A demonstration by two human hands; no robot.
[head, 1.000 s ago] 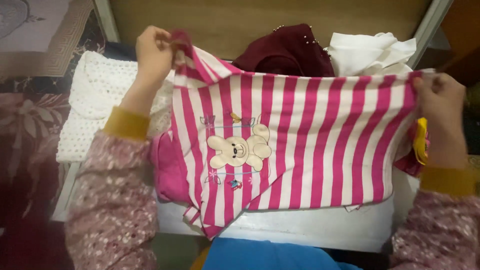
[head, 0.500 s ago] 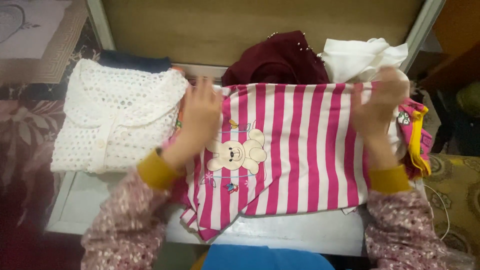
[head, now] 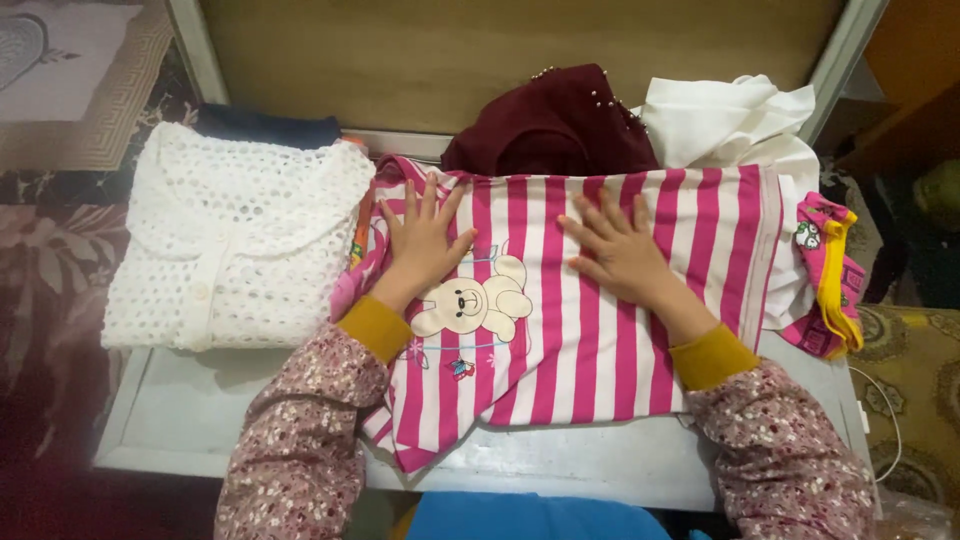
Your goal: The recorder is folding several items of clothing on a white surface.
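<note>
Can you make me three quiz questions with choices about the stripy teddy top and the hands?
1. Where is the white knitted top?
A. left of the striped top
B. on it
C. under the hands

2. What colours are the striped top?
A. blue and green
B. pink and white
C. black and yellow

3. What are the hands doing?
A. lying flat on it
B. lifting it
C. resting away from it

Answers: 1 A, it lies folded beside it. 2 B, its stripes show. 3 A, left hand and right hand are spread open, palms down.
</note>
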